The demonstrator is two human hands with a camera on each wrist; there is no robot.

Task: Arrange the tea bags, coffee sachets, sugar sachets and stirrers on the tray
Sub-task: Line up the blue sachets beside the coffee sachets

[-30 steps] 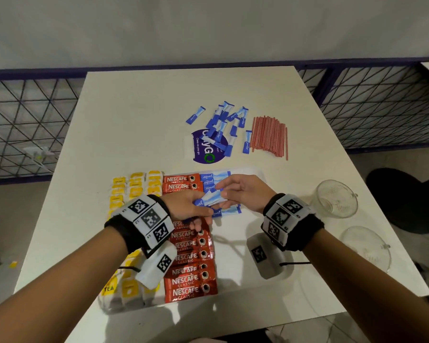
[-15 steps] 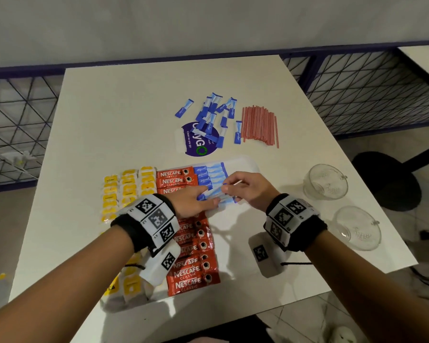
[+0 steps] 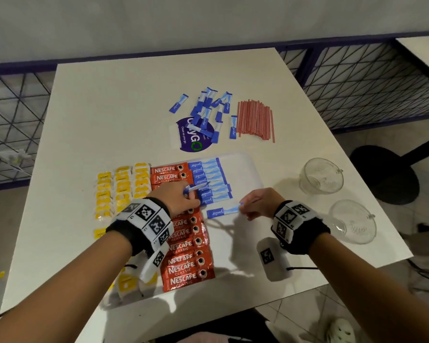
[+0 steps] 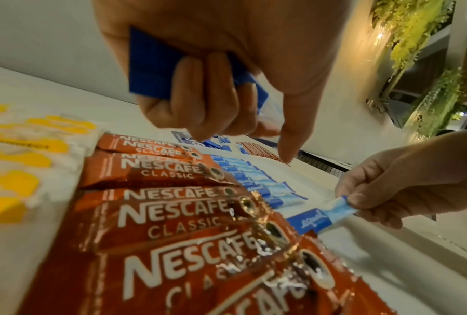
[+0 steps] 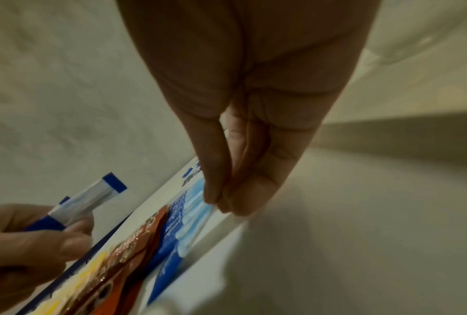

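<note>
Right hand pinches one sugar sachet by its right end, lowering it near the sachet row on the tray, likely to extend it. Left hand grips spare sachets for feeding. Stirrers wait far right.

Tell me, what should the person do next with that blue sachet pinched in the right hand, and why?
Probably slide the sugar sachet up against the row of blue sachets and let go. The right hand pinches its end, a gap separates it from the row, and the left hand holds more sachets to place.
</note>
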